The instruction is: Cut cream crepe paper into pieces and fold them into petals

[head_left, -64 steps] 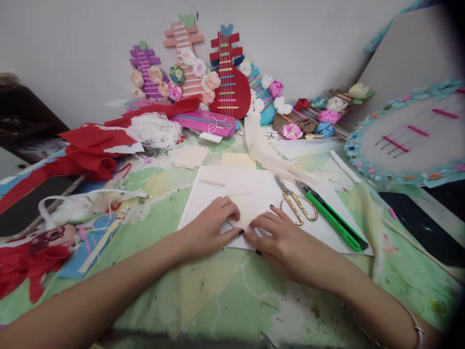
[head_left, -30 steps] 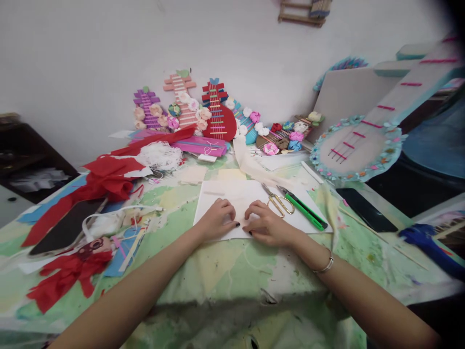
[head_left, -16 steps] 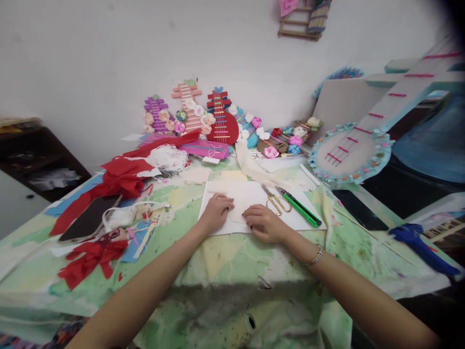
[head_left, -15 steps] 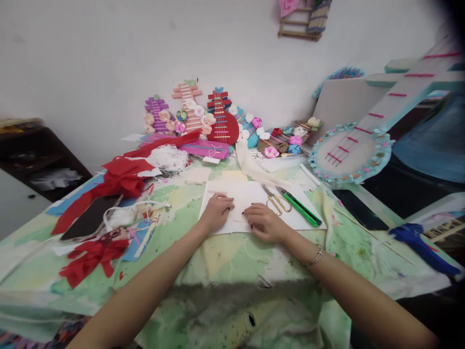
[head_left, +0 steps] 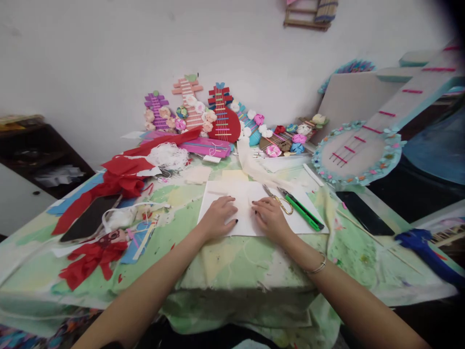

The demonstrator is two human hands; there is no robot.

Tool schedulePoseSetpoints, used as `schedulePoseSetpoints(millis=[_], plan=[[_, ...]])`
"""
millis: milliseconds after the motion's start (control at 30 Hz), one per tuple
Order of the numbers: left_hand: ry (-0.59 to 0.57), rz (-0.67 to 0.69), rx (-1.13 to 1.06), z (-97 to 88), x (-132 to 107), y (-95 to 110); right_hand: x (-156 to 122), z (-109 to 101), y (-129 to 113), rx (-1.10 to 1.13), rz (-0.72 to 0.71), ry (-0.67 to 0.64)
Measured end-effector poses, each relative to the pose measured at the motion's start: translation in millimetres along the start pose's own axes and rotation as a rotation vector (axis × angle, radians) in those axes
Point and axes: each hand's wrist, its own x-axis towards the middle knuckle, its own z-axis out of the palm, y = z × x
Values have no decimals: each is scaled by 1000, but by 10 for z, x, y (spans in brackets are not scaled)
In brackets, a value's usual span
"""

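A white board (head_left: 312, 225) lies on the cloth before me, with a thin, pale cream sheet (head_left: 242, 206) on it whose outline is hard to make out. My left hand (head_left: 219, 218) rests on the left side of the sheet, fingers stretched and thumb spread. On the other side, my right hand (head_left: 271, 218) touches the sheet's right part, fingers loosely bent and apart, gripping nothing. Right beside it are gold-handled scissors (head_left: 288, 206), partly covered by the hand. A green utility knife (head_left: 301, 211) sits further right on the board.
Decorated toy lutes, including a red one (head_left: 225, 123), lean at the wall. A large pale lute (head_left: 354, 152) stands right, near a black phone (head_left: 365, 213) and a blue glue gun (head_left: 417, 245). Red fabric (head_left: 123, 177), another phone (head_left: 90, 218) and a red-dressed doll (head_left: 96, 259) lie left.
My left thumb has spread out toward me and the left hand lies flatter. My right hand has shifted slightly right, widening the gap between the hands and covering more of the scissors.
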Motion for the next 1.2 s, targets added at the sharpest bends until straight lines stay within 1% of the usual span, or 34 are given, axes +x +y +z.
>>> schedulePoseSetpoints(millis=[67, 167, 300, 367, 467, 567, 633, 767, 833, 900, 967, 1000, 1100, 1200], plan=[[-35, 8, 6, -21, 4, 46, -1, -23, -30, 15, -19, -47], [-72, 10, 9, -57, -1, 100, 6, -19, -33, 17, -2, -91], [-102, 50, -17, -66, -21, 101, 0, 13, 12, 44, 4, -121], [-92, 65, -31, -43, -29, 83, -10, 8, 17, 76, -27, -140], [-57, 53, -65, 11, -30, 68, -12, -33, -19, 154, -98, -172], [-33, 0, -111, 56, -24, 88, 11, -76, -80, 237, -135, -216], [-15, -49, -144, 70, -18, 114, 29, -83, -112, 266, -112, -240], [-28, -108, -191, 31, 0, 173, 34, -40, -118, 323, -16, -207], [-84, -98, -221, -23, 13, 199, 23, -18, -103, 339, 18, -185], [-164, -59, -266, -82, 23, 216, 15, -12, -88, 344, 55, -160], [-208, -28, -303, -123, 24, 218, 12, -24, -78, 351, 90, -134], [-202, -28, -306, -131, 19, 211, 14, -33, -75, 356, 101, -125], [-133, -58, -270, -111, -15, 171, 23, -60, -71, 382, 97, -123], [-91, -45, -262, -65, -51, 125, 32, -74, -72, 421, 22, -150]])
